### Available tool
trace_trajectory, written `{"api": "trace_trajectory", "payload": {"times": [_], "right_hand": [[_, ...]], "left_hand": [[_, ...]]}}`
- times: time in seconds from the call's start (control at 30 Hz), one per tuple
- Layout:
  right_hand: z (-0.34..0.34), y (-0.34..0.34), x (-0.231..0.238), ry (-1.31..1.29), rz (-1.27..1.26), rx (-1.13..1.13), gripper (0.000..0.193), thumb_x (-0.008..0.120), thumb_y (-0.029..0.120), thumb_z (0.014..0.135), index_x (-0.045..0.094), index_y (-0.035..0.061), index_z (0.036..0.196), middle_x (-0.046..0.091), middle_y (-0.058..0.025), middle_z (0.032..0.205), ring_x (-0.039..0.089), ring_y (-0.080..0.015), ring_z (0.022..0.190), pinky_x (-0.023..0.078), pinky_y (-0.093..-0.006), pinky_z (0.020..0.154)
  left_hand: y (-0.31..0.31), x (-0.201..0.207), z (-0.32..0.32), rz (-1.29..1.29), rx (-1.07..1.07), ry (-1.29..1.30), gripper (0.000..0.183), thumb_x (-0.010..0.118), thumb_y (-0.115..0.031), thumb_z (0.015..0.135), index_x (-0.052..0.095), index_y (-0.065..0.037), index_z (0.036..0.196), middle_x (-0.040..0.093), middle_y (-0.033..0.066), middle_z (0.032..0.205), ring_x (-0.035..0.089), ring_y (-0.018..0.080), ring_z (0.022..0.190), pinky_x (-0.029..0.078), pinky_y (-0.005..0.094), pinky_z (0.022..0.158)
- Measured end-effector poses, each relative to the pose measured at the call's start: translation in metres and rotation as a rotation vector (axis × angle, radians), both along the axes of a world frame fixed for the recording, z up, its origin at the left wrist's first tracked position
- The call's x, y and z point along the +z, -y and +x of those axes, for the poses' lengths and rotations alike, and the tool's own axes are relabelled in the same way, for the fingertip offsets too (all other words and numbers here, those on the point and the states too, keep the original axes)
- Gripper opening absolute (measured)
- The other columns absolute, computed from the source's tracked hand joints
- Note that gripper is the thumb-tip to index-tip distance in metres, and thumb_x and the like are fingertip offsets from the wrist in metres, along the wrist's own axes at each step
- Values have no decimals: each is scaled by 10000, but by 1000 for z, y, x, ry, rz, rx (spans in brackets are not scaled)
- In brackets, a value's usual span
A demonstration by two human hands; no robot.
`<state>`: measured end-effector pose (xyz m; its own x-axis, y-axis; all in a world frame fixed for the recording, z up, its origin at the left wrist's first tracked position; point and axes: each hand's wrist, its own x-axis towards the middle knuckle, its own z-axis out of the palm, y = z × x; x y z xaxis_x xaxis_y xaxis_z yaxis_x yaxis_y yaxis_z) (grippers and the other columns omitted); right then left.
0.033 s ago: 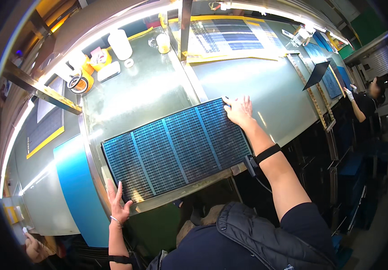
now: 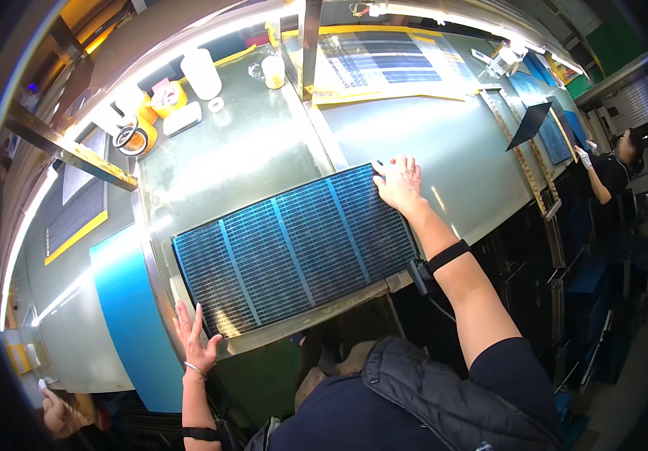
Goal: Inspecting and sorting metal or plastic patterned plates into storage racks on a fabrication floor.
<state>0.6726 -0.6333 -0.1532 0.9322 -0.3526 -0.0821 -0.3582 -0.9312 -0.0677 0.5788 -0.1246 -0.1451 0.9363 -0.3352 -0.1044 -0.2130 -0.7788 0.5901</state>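
Observation:
A dark rectangular panel [image 2: 297, 252] lies slanted on the greenish work surface in front of me. Rows of small blue marks cover it, and lighter blue bands cross it. At its near left corner is my left hand [image 2: 197, 334], fingers spread, with thumb and forefinger at the panel's edge. My right hand [image 2: 400, 184] rests at the far right corner, its thumb side against the edge and its other fingers stretched out past the panel. Neither hand wraps round anything. Beside my right forearm, a black block with a cable [image 2: 420, 276] sits at the table's near edge.
Bottles [image 2: 202, 74], a jar [image 2: 273, 71] and a tape roll [image 2: 130, 140] stand at the back. A metal post [image 2: 309, 52] rises behind the panel. Blue sheet [image 2: 132, 316] lies to the left. A co-worker [image 2: 613, 169] is at far right; another person's hand [image 2: 60, 413] shows lower left.
The panel's left end has shifted very slightly to the right. The fingers of my left hand have moved a little, and those of my right hand have drawn slightly closer together.

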Motion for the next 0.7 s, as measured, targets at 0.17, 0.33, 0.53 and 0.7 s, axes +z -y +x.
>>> {"api": "trace_trajectory", "payload": {"times": [0.17,0.33,0.53,0.7], "right_hand": [[-4,-10,-40,371,-94,187,453,504,321,842,502,84,1228,487,-101,1239,423,-273,1103,296,-426,960],[-15,-1,-53,422,-122,105,471,440,321,891,433,100,1308,419,-64,1347,365,-267,1204,223,-423,1038],[-16,-20,-50,358,-66,135,485,424,323,902,402,104,1334,384,-56,1377,330,-259,1236,185,-424,1066],[-20,-9,-51,365,-84,107,487,450,343,888,434,97,1308,399,-73,1366,362,-270,1206,206,-421,1049]], "left_hand": [[-6,-28,-27,462,-62,329,503,595,-160,798,468,-35,1268,445,118,1339,369,248,1280,163,484,1089],[53,-14,-27,588,62,166,558,434,-251,894,313,88,1320,301,220,1402,227,319,1337,68,484,1099],[48,-41,96,446,145,406,532,453,-273,903,352,53,1311,339,206,1379,317,320,1280,246,416,1056],[50,-54,127,449,126,534,507,471,-273,887,408,37,1283,414,194,1330,388,316,1230,285,394,1035]]}}
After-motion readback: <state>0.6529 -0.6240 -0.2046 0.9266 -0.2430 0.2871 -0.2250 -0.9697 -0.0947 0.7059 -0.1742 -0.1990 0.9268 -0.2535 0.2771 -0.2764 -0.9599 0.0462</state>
